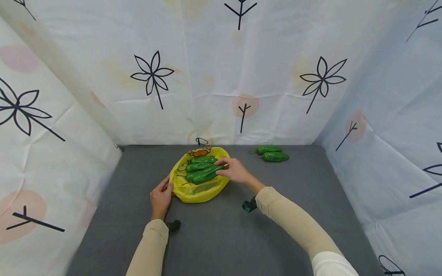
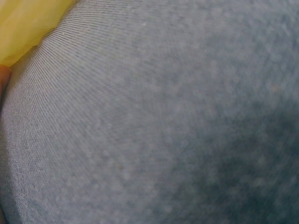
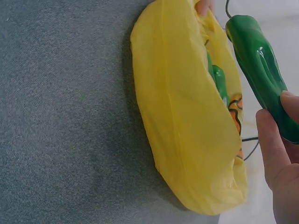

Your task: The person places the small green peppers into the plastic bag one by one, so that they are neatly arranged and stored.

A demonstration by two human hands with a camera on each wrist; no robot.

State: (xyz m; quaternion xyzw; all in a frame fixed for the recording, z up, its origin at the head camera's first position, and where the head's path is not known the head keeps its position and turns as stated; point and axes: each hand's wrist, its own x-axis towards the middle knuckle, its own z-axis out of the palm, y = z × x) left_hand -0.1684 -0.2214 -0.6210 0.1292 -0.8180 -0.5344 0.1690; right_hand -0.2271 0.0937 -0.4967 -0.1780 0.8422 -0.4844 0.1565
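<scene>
Green pepper (image 3: 258, 63) held above yellow bag (image 1: 197, 197)

The right hand (image 1: 235, 171) pinches its stemless end between thumb and fingers; the left hand (image 1: 161, 197) pinches the bag's rim. White flower-printed sheets (image 1: 210, 65) surround the grey tabletop (image 1: 214, 237) before me.

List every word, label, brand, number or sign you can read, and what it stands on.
No readable text.
Bag: orange-and-black print, too small to make out any letters.
Peppers: no lettering seen.
Cloth: drawn flowers and twigs, no words.
</scene>
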